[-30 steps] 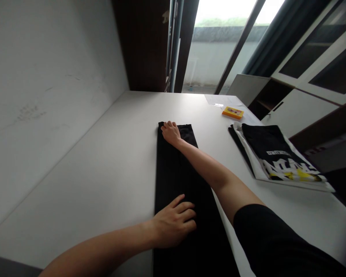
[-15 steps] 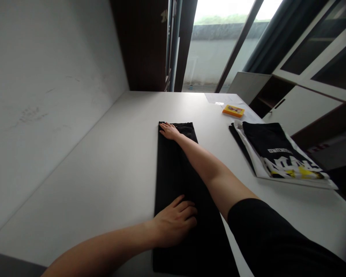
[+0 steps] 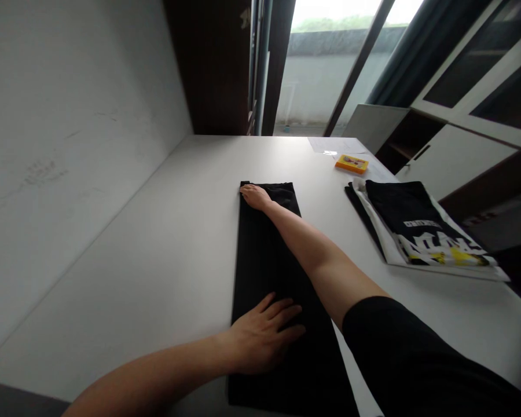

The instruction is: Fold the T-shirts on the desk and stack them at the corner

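A long black garment (image 3: 264, 260), folded into a narrow strip, lies lengthwise on the white table (image 3: 156, 255). My left hand (image 3: 264, 333) rests flat on its near part, fingers stretched out and slightly apart. My right hand (image 3: 255, 197) reaches across to the strip's far end and lies flat near its far left corner, fingers extended. Neither hand grips the cloth. My right arm, in a black sleeve, crosses over the garment.
A folded stack of clothes (image 3: 421, 231) with a black, white and yellow print lies at the right. Beyond it sit a small orange box (image 3: 351, 164) and a sheet of paper (image 3: 336, 145). A white wall runs along the table's left side.
My right hand has flattened from a curled hold onto the garment's far end. My left hand's fingers have stretched out and slid slightly right on the cloth.
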### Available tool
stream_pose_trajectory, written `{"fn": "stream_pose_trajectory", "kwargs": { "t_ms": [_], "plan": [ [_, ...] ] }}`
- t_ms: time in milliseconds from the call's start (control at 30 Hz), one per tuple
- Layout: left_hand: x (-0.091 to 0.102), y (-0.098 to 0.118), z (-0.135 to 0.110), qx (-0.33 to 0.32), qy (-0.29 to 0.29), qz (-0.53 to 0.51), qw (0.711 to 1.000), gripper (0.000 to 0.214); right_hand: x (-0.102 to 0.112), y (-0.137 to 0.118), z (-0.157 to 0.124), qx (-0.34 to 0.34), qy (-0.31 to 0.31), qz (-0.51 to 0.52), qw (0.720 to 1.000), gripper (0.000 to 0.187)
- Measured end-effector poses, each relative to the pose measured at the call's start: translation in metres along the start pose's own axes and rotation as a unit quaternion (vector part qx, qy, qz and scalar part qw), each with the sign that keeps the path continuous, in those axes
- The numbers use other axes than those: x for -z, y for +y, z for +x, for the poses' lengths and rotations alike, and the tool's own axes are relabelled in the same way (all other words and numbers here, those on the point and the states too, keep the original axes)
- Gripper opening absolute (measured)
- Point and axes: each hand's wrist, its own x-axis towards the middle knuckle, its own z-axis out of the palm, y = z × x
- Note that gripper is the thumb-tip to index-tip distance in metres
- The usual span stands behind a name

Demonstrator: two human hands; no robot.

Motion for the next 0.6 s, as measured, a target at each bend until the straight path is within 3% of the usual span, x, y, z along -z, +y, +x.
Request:
{"fn": "stream_pose_trajectory", "kwargs": {
  "t_ms": [200,333,500,600],
  "plan": [
    [-0.004,0.002,0.000,0.018,-0.029,-0.007,0.999,0.064,-0.008,0.017,0.008,-0.035,-0.033,0.000,0.999,0.053],
    [0.002,-0.001,-0.002,0.101,-0.026,-0.014,0.994,0.079,0.000,0.014,0.001,-0.039,-0.031,0.022,0.999,0.056],
    [0.002,-0.005,-0.004,0.140,-0.018,-0.025,0.990,0.089,0.016,0.022,-0.037,-0.065,0.034,0.019,0.997,0.056],
    [0.001,-0.004,-0.003,0.139,-0.024,-0.021,0.990,0.089,0.022,0.037,-0.067,-0.102,-0.013,0.009,0.995,0.064]
  ]
}}
